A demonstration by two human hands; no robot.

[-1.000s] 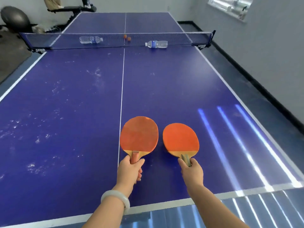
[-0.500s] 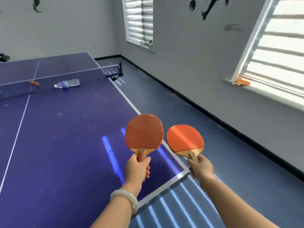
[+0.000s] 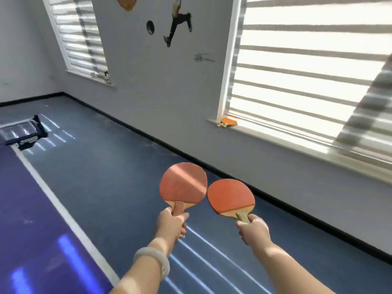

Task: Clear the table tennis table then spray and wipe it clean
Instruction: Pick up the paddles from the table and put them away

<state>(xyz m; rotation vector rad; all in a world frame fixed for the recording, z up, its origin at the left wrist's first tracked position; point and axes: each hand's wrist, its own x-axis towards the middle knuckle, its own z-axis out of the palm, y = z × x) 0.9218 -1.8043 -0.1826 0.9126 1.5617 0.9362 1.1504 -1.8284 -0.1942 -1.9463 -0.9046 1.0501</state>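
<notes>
My left hand (image 3: pixel 172 222) grips the handle of a red-faced paddle (image 3: pixel 183 184), held upright over the grey floor just right of the table. My right hand (image 3: pixel 253 229) grips the handle of a second, orange-faced paddle (image 3: pixel 231 197), beside the first and slightly lower; their blades nearly touch. The blue table tennis table (image 3: pixel 31 219) fills the lower left, its white side line running diagonally. The net's end post (image 3: pixel 31 132) shows at the far left. The bottles and balls on the table are out of view.
A grey wall with a black skirting runs along the right. Two more paddles (image 3: pixel 228 122) lie on the sill of the near window (image 3: pixel 307 71). Grey floor (image 3: pixel 131 158) lies between table and wall. A farther window is at the upper left.
Both hands lifted the paddles off the table and carried them right, past the table's edge. My view swung right from the table to the wall and the window sill.
</notes>
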